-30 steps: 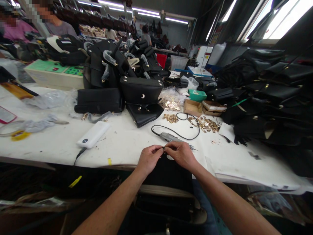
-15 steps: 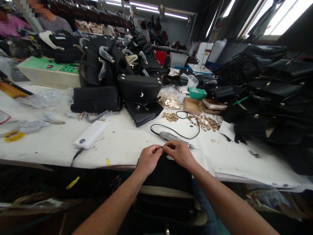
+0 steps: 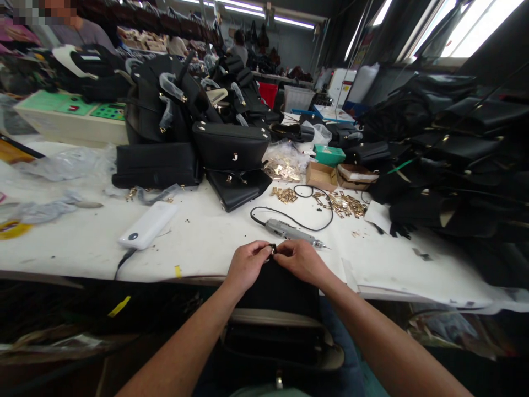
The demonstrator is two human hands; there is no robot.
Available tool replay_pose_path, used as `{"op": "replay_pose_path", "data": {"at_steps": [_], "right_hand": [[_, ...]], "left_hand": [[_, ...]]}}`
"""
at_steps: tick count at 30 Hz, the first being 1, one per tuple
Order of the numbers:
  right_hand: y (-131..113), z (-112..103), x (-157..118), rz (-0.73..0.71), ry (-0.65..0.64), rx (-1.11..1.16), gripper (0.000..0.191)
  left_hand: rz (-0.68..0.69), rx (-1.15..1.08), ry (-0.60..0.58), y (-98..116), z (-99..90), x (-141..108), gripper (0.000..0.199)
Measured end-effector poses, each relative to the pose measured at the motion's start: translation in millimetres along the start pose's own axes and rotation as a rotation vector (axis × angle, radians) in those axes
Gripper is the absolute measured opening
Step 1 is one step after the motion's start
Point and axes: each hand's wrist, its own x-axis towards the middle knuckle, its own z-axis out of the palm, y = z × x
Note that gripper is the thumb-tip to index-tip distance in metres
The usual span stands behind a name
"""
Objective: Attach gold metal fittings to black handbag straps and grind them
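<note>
A black bag (image 3: 276, 298) lies open on my lap, its far end at the table's front edge. My left hand (image 3: 248, 266) and my right hand (image 3: 301, 261) meet at that far end, both with fingers closed. Between the fingertips shows a small dark piece with a shiny metal part (image 3: 272, 251); the left thumb and fingers pinch it. The right fingertips press close beside it, and whatever they grip is hidden. Just beyond the hands, a grey electric screwdriver (image 3: 289, 229) lies on the table with its black cord looped behind.
On the white table (image 3: 215, 237) are a white power bank (image 3: 149, 226), gold metal pieces (image 3: 347, 204), a cardboard box (image 3: 321, 176) and a green box (image 3: 329, 155). Black bags (image 3: 231, 144) pile up behind, more (image 3: 463, 165) at right. People stand at the far left and back.
The view has shifted slightly. The fingertips have parted a little, and the small dark piece with metal now shows between them.
</note>
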Motion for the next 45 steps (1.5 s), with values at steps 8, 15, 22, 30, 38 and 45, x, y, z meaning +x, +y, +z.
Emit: {"op": "replay_pose_path", "data": {"at_steps": [8,15,22,30,38,45], "right_hand": [[-2,2,-1,0.049,-0.049,-0.018,0.022],[3,5,-2,0.096,-0.066,0.026,0.02],[8,11,-1,0.095,-0.055,0.061,0.021],[5,9,-1,0.126,-0.074,0.098,0.023],[0,13,-3,0.159,0.018,0.049,0.025],[1,13,7,0.231,0.073,-0.035,0.022]], "left_hand": [[0.022,0.136,0.003,-8,1.3,8,0.028],[0.057,0.275,-0.072,-2,-2.1,13,0.019],[0.06,0.356,-0.048,1,0.5,10,0.018],[0.035,0.312,0.012,-1,6.9,10,0.021],[0.054,0.271,-0.054,8,0.6,11,0.029],[0.016,0.29,-0.086,2,-5.4,24,0.04]]}}
